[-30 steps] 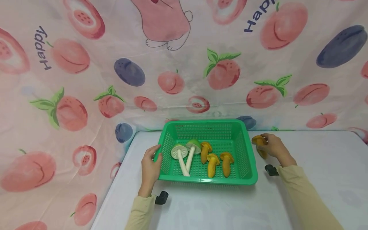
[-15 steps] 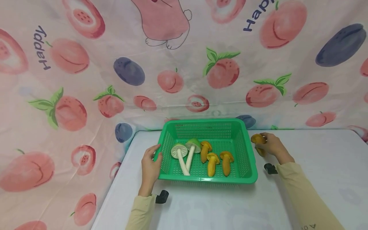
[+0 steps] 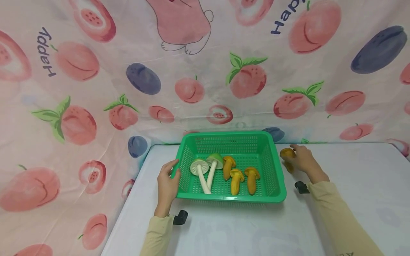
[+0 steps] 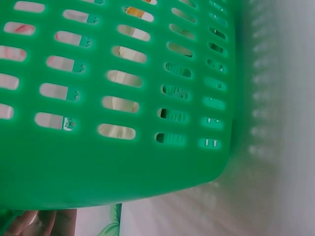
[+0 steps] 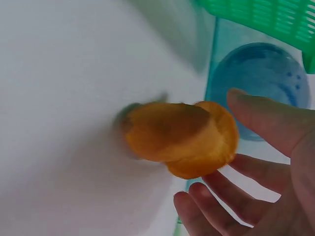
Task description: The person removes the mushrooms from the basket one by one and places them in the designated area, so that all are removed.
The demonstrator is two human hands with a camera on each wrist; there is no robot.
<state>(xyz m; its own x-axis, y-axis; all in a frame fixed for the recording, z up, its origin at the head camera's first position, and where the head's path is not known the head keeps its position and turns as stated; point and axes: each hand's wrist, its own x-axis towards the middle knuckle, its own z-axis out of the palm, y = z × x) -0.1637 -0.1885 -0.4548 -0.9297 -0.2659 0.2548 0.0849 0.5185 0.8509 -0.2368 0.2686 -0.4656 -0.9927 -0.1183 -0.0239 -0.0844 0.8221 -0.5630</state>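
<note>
At the left side of the green plastic basket (image 3: 230,199), my left hand (image 3: 168,186) holds the rim. In the left wrist view its fingers (image 4: 54,223) show only at the lower left, past the basket wall (image 4: 123,167). My right hand (image 3: 304,160) is just right of the basket, around a yellow-brown toy mushroom (image 3: 287,153). In the right wrist view the thumb (image 5: 268,115) stands slightly off the cap of this mushroom (image 5: 172,132), with the fingers spread below it. Whether a fingertip still touches the cap is hard to tell.
Inside the basket lie two white-stemmed mushrooms with green caps (image 3: 215,161) and three yellow-brown mushrooms (image 3: 252,181). A white table (image 3: 230,231) carries the basket. Behind it hangs a fruit-print cloth (image 3: 192,117). A black wrist mount (image 3: 180,217) sticks out beside the left wrist.
The right hand's fingers have loosened and lifted a little from the mushroom, which has shifted slightly. My left hand stays at the basket rim.
</note>
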